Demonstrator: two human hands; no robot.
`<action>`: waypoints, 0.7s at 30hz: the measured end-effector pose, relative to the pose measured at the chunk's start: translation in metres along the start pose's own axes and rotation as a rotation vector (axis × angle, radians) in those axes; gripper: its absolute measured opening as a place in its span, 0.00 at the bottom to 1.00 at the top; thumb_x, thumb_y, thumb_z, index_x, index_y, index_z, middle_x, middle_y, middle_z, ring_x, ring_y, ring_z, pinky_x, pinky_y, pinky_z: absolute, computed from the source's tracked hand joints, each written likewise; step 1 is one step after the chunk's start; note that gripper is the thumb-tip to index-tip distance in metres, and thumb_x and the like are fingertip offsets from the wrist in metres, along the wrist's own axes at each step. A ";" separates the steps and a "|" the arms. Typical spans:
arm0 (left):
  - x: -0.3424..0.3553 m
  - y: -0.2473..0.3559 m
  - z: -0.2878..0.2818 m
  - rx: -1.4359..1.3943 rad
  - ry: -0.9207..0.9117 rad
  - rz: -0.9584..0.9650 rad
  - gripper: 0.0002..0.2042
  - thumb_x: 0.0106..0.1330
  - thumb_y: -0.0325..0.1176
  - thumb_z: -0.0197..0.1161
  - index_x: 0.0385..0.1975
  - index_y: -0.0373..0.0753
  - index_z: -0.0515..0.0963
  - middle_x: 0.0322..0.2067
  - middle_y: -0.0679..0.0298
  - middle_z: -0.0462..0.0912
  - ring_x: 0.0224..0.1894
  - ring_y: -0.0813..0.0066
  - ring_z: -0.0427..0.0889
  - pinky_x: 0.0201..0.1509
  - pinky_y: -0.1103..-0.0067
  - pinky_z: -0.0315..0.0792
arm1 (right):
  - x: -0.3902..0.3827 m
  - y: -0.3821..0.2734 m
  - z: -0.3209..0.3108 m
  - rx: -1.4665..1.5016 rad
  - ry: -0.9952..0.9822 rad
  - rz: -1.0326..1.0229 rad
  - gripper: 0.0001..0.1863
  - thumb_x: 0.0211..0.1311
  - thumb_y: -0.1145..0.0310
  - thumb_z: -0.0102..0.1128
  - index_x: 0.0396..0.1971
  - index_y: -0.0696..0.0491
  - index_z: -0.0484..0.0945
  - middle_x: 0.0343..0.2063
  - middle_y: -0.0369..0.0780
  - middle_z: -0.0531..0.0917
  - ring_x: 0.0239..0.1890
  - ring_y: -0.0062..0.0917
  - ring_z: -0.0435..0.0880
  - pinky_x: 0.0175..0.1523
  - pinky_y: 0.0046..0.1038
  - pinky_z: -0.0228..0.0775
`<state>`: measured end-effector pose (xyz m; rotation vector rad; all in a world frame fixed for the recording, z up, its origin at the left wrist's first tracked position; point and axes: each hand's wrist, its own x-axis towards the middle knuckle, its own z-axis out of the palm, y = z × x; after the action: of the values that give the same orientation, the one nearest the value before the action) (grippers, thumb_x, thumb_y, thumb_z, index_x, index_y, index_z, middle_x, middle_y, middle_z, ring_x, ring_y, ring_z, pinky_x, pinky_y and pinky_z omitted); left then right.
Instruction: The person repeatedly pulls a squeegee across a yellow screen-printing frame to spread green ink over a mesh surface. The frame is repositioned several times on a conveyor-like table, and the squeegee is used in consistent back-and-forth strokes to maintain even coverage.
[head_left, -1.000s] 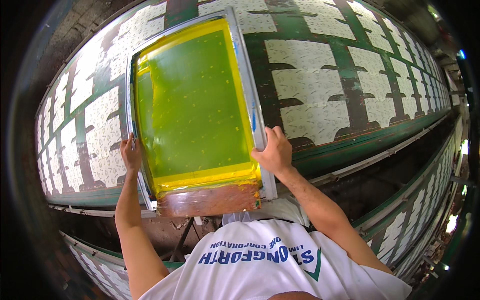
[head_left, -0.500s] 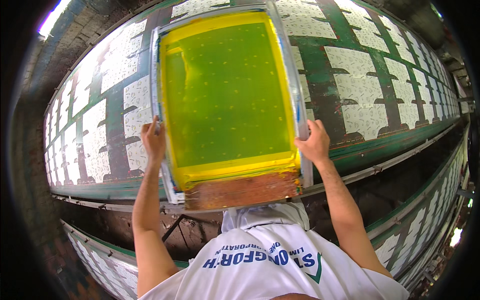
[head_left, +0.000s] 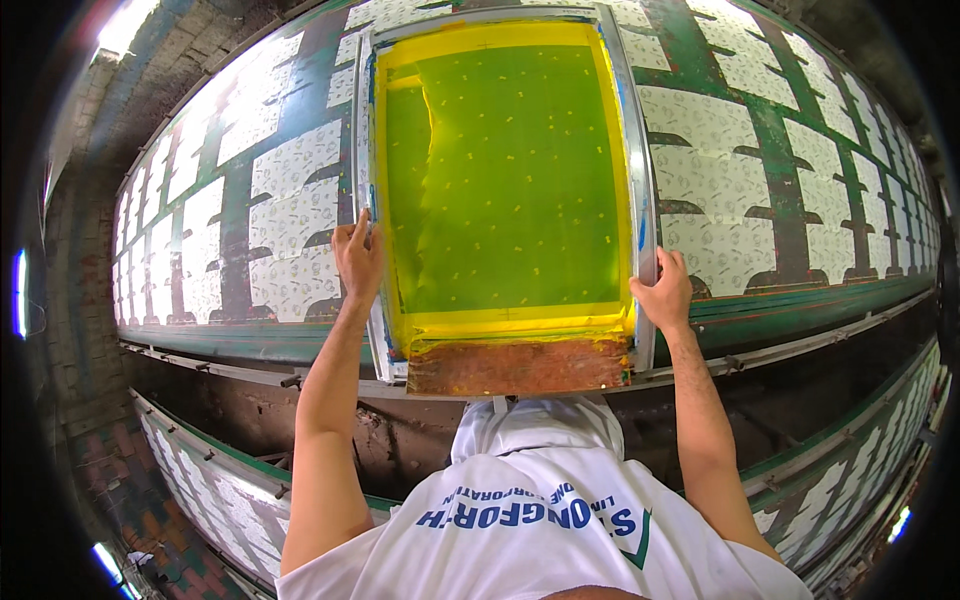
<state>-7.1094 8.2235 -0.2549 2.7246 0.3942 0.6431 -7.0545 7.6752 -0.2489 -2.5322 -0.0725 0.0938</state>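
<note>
A screen-printing frame (head_left: 646, 200) lies in front of me across the long green table (head_left: 560, 400). Its yellow-green mesh (head_left: 510, 180) carries small scattered yellow marks, with brighter yellow along the borders. A worn reddish-brown wooden board (head_left: 520, 368) spans its near end, smeared with yellow. My left hand (head_left: 358, 258) is closed on the left metal rail, fingers bent over its edge. Farther down the right rail, my right hand (head_left: 664, 292) grips with the thumb on the inner side and fingers outside. Whatever lies under the frame is hidden.
White printed pieces (head_left: 700, 150) with small motifs lie in rows on the table, left and right of the frame. A metal rail (head_left: 790, 345) runs along the table's near edge. Behind me stands another table with similar pieces (head_left: 200, 495). A brick wall (head_left: 90, 200) is at the left.
The frame, held in both hands, has shifted right in view and now sits straighter, where it was slightly turned before. Both hands have moved along with it. The view has also shifted slightly.
</note>
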 end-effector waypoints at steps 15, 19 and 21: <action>-0.010 -0.011 0.034 0.074 -0.066 -0.042 0.19 0.72 0.39 0.70 0.62 0.47 0.86 0.39 0.55 0.77 0.46 0.56 0.76 0.56 0.62 0.72 | -0.051 -0.049 0.001 -0.011 -0.084 -0.425 0.39 0.64 0.49 0.77 0.67 0.58 0.75 0.62 0.48 0.77 0.65 0.48 0.75 0.71 0.47 0.68; -0.010 -0.007 0.039 0.051 -0.055 -0.028 0.19 0.74 0.40 0.68 0.62 0.49 0.86 0.41 0.55 0.77 0.48 0.56 0.75 0.57 0.62 0.72 | -0.090 -0.108 0.008 0.098 -0.550 -0.703 0.30 0.61 0.55 0.76 0.59 0.56 0.81 0.59 0.45 0.81 0.63 0.44 0.79 0.66 0.43 0.75; -0.010 -0.009 0.041 0.026 -0.049 -0.004 0.18 0.75 0.39 0.67 0.63 0.49 0.85 0.42 0.54 0.77 0.49 0.55 0.74 0.58 0.62 0.71 | -0.099 -0.125 0.009 -0.035 -0.663 -0.832 0.27 0.60 0.61 0.73 0.58 0.56 0.82 0.57 0.45 0.82 0.60 0.42 0.81 0.64 0.42 0.77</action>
<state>-7.1005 8.2183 -0.2973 2.7574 0.3982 0.5733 -7.1576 7.7759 -0.1798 -2.1938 -1.3540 0.5803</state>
